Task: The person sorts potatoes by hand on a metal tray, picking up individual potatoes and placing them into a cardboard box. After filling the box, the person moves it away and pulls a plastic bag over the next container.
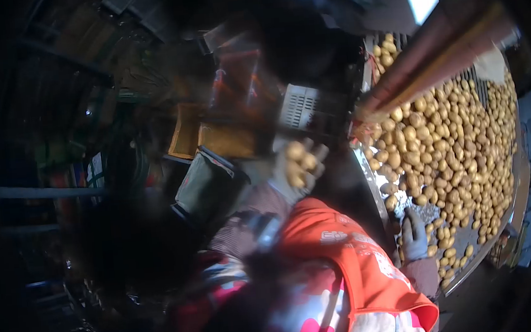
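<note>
In the head view my left hand (290, 183), in a grey glove, holds several small potatoes (296, 163) in its palm, away from the sorting table. At the table's near edge my right hand (414, 238), also gloved, rests with its fingers stretched out beside loose potatoes (447, 242). No held object shows in it. Many more potatoes (451, 145) cover the table (470, 270), some touching one another in a thick layer.
A reddish-brown beam (437, 46) slants over the table. Left of the table are a white slotted crate (299, 106), a yellow-brown crate (229, 139) and a grey-green container (204, 184). Dark, blurred shelving or stacked material fills the far left.
</note>
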Demonstrator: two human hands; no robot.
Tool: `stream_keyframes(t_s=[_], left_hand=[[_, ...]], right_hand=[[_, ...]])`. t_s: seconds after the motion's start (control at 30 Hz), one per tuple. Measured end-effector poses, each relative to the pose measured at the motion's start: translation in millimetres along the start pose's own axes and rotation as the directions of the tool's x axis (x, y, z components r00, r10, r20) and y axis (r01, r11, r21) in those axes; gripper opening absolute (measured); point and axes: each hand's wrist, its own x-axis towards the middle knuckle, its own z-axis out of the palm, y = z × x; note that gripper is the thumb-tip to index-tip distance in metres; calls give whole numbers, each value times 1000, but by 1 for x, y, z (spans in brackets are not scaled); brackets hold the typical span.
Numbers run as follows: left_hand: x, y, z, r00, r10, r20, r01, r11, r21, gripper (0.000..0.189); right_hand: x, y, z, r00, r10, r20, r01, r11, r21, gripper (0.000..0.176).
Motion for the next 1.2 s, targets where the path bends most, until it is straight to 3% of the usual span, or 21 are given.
stream_keyframes(t_s=[0.07, 0.13, 0.27, 0.33, 0.37, 0.4, 0.43, 0.47, 0.5, 0.53, 0.57, 0.63, 0.7, 0.8, 0.83, 0.87, 0.97, 1.03, 1.1, 1.17, 1.2], left_hand=[[-3, 68, 32, 934, 320, -157, -308, 947, 94, 28], [13, 145, 81, 855, 510, -97, -493, 856, 155, 32], [51, 269, 210, 725, 685, 72, -688, 718, 100, 41], [55, 276, 196, 724, 689, 37, -673, 693, 258, 42], [62, 266, 175, 747, 665, -2, -620, 697, 360, 42], [71, 242, 142, 806, 587, -69, -490, 729, 478, 42], [78, 210, 105, 869, 469, -156, -307, 760, 573, 43], [83, 177, 69, 916, 306, -260, -82, 776, 626, 43], [87, 141, 39, 933, 84, -349, 170, 751, 638, 44], [90, 104, 17, 898, -154, -412, 399, 679, 616, 44], [93, 70, 2, 801, -372, -468, 597, 555, 580, 44], [92, -18, 17, 715, -384, -584, 689, 248, 681, 49], [113, -76, 2, 569, -510, -645, 780, 86, 620, 50], [129, -148, 2, 408, -635, -656, 813, -74, 577, 47], [123, -173, 13, 459, -568, -683, 761, -145, 633, 46], [123, -193, 13, 464, -554, -691, 719, -219, 659, 45], [118, -245, -19, 525, -463, -714, 638, -341, 690, 39], [118, -262, -31, 497, -500, -709, 633, -350, 690, 35], [142, -276, -66, 469, -420, -777, 655, -424, 625, 33], [141, -279, -96, 653, -484, -583, 356, -483, 800, 33], [140, -283, -101, 683, -430, -590, 385, -475, 792, 28]], right_hand=[[-7, 3, 13, 992, 0, 129, 2, 1000, -14, 33], [12, -46, 16, 981, 164, 107, -178, 975, 134, 33], [30, -53, 47, 994, 54, 90, -70, 980, 188, 34], [27, -56, 52, 993, 112, 27, -115, 965, 235, 32], [26, -77, 49, 981, 192, -3, -181, 929, 321, 31], [28, -94, 40, 985, 171, -2, -167, 965, 202, 31], [27, -103, 30, 983, 181, -11, -180, 981, 77, 30], [18, -94, 33, 992, 64, -106, -78, 988, -131, 31], [9, -84, 40, 977, 86, -196, -119, 979, -164, 26], [1, -73, 44, 937, -180, -300, 57, 925, -376, 19], [-8, -72, 44, 920, -178, -349, 27, 918, -396, 18], [-39, -62, 66, 883, 224, -413, -346, 904, -250, 36], [-87, -49, 101, 789, 217, -575, -489, 789, -373, 47], [-142, -81, 111, 579, 492, -650, -743, 647, -173, 52], [-165, -90, 125, 484, 577, -658, -813, 575, -93, 52], [-188, -106, 131, 374, 758, -533, -891, 454, 20, 49], [-287, -137, 201, 76, 916, -394, -904, 230, 359, 51], [-320, -184, 226, -203, 931, -304, -829, 2, 560, 51], [-363, -229, 234, -327, 934, -141, -726, -153, 670, 52], [-408, -227, 320, -510, 762, -398, -764, -190, 616, 50], [-437, -226, 344, -555, 739, -382, -730, -213, 649, 45]])
